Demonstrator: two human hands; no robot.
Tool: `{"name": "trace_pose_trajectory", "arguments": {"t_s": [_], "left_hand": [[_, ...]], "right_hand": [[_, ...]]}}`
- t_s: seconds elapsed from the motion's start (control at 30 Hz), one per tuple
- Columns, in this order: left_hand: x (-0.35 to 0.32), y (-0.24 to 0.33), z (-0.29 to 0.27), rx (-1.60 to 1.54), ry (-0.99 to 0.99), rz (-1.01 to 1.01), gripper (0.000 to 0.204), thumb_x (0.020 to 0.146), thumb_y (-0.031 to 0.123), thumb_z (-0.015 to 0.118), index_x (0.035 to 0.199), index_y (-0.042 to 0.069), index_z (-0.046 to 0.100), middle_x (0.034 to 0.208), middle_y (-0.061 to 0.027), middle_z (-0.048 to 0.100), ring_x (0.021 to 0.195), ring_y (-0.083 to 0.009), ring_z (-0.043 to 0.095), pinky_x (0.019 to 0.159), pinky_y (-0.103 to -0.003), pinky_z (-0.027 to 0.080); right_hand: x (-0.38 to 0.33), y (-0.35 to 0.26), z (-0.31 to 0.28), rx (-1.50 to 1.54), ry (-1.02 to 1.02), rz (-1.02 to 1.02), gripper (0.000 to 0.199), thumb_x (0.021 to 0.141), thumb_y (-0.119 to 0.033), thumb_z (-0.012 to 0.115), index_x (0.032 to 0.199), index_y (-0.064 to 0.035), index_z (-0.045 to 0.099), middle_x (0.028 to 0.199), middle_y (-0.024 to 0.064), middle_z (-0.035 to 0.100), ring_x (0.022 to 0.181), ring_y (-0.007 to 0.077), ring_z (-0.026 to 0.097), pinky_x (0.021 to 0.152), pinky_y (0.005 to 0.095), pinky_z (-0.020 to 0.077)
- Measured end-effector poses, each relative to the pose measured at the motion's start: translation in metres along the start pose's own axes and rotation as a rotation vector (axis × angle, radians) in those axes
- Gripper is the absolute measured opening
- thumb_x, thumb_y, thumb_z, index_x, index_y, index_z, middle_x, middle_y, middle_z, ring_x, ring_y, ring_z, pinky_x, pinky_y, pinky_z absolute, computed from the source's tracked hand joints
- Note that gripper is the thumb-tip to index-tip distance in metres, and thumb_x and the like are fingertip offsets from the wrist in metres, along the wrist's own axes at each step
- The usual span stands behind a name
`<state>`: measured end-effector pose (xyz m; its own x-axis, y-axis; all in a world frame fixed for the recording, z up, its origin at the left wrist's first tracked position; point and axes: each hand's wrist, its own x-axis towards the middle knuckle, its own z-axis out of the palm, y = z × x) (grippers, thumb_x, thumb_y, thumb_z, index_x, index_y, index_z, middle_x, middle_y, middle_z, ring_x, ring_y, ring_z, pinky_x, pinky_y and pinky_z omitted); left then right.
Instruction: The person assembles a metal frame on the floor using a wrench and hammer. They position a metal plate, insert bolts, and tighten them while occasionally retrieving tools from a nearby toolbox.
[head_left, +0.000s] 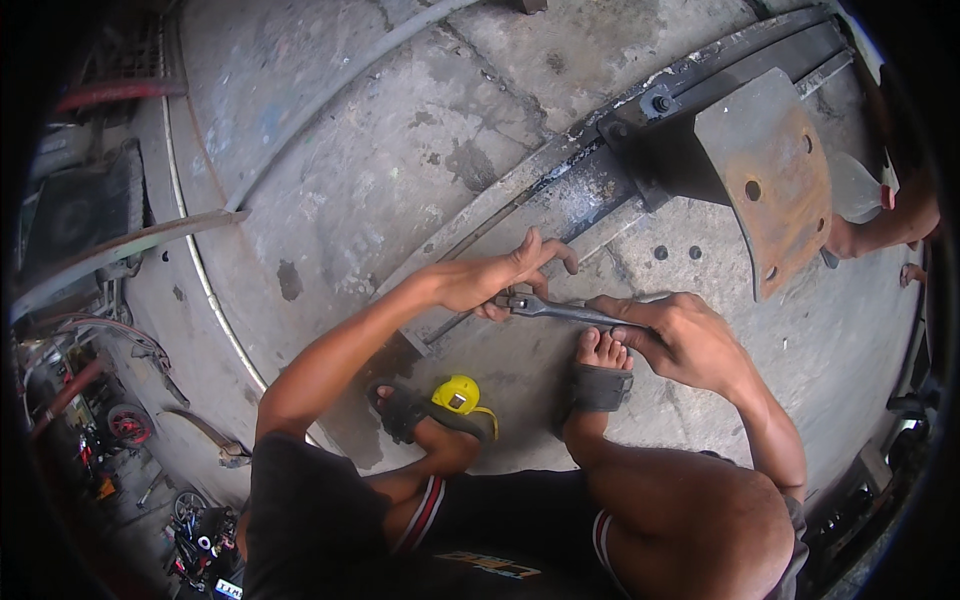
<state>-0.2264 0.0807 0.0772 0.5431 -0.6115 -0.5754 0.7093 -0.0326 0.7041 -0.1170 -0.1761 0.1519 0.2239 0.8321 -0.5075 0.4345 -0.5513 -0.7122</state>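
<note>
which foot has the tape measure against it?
The left foot: the yellow tape measure lies beside its sandal. The right foot sits below the wrench, none near.

A smooth, dull-grey metal wrench (560, 311) is seen against rough, stained concrete floor (400, 150). The bracket plate (775, 170) at far right is coated with matt orange rust, the long steel bar (590, 185) blackened and scuffed. Glossy yellow plastic is shown by the tape measure (457, 394).

Yellow tape measure (457, 394), rust-brown drilled plate (770, 170) at two o'clock, grey stained concrete floor (400, 140), black sandals (600, 387), steel-grey wrench (560, 311).
</note>
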Motion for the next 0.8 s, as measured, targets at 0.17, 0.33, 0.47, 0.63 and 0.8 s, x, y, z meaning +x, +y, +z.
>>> {"name": "trace_pose_trajectory", "arguments": {"t_s": [0.17,0.33,0.47,0.63,0.8], "left_hand": [[-0.004,-0.003,0.001,0.002,-0.044,-0.054,0.125,0.061,0.103,-0.002,0.148,0.02,0.03,0.096,-0.0068,0.056,0.053,-0.0058,0.036,0.048,-0.021,0.028],[-0.011,-0.018,0.009,-0.032,-0.136,-0.099,0.125,0.06,0.103,0.001,0.149,0.019,0.03,0.094,-0.006,0.056,0.049,-0.0061,0.035,0.047,-0.021,0.026],[-0.012,-0.021,0.014,-0.065,-0.158,-0.107,0.121,0.066,0.1,0.001,0.152,0.02,0.027,0.095,-0.0061,0.056,0.05,-0.0064,0.034,0.048,-0.022,0.027],[-0.015,-0.021,0.024,-0.017,-0.097,-0.111,0.114,0.077,0.094,-0.004,0.159,0.019,0.019,0.099,-0.0102,0.056,0.054,-0.0089,0.036,0.051,-0.025,0.034],[-0.003,-0.047,0.034,0.014,0.117,-0.095,0.116,0.076,0.093,-0.005,0.162,0.018,0.013,0.104,-0.0184,0.057,0.055,-0.0136,0.041,0.055,-0.029,0.041]], "right_hand": [[-0.007,0.006,0.0,-0.009,0.014,-0.042,0.041,0.091,-0.018,0.065,0.132,-0.017,0.065,0.076,0.0198,0.067,0.071,0.0394,0.066,0.065,0.0465,0.0499],[-0.004,0.013,0.008,0.037,-0.02,-0.073,0.037,0.093,-0.024,0.066,0.129,-0.0158,0.067,0.075,0.0203,0.066,0.071,0.0393,0.066,0.065,0.0467,0.0501],[-0.002,0.013,0.008,0.007,-0.064,-0.074,0.037,0.093,-0.029,0.067,0.128,-0.0151,0.068,0.072,0.0191,0.066,0.07,0.0386,0.066,0.065,0.0468,0.0502],[-0.005,0.003,0.008,-0.197,-0.066,-0.109,0.038,0.092,-0.028,0.067,0.128,-0.0164,0.067,0.066,0.0136,0.066,0.064,0.0343,0.067,0.059,0.0445,0.0508],[-0.002,-0.016,0.008,-0.568,-0.089,-0.16,0.046,0.086,-0.025,0.068,0.132,-0.0177,0.064,0.062,0.0105,0.065,0.058,0.0289,0.068,0.052,0.0404,0.0522]]}}
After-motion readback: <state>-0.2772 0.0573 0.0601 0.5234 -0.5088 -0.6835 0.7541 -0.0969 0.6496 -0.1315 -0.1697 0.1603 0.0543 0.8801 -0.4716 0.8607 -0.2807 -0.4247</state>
